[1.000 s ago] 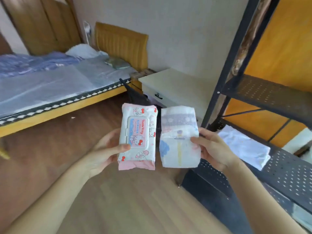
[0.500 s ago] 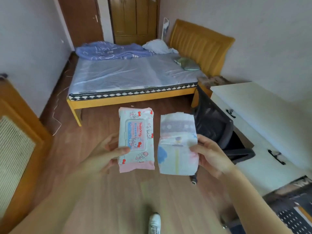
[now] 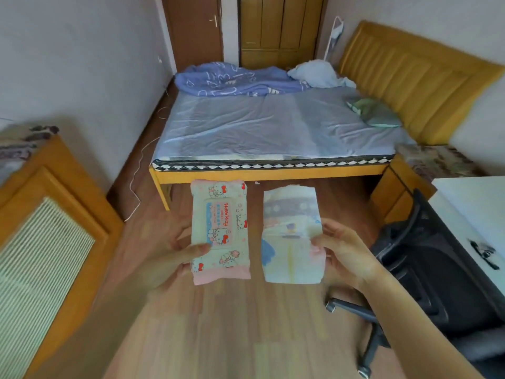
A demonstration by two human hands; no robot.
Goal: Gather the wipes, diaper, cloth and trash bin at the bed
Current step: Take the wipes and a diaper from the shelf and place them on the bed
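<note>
The left hand [image 3: 175, 255] held the wipes [image 3: 220, 231] upright, thumb pressed across the front of the pack and the other fingers hidden behind it. The right hand [image 3: 345, 257] pinched the folded diaper [image 3: 291, 236] by its right edge, thumb in front. The two items hung side by side, apart, in the air short of the bed [image 3: 273, 127], whose near rail lay just beyond their top edges. The cloth and the trash bin were not in view.

The step in hand looked like carrying both items to the bed. To do it well, the person probably needed to walk straight ahead and keep clear of the chair [image 3: 426, 269], which stood to the right of the bed's near corner. The bare plastic-covered stretch of the bed nearest the rail seemed the best spot, away from the blanket [image 3: 235, 80] bunched at the far side. Laying the items flat and close together there would likely leave room for the cloth. The plastic looked slick, so they should be placed well in from the edge rather than tossed.
</note>
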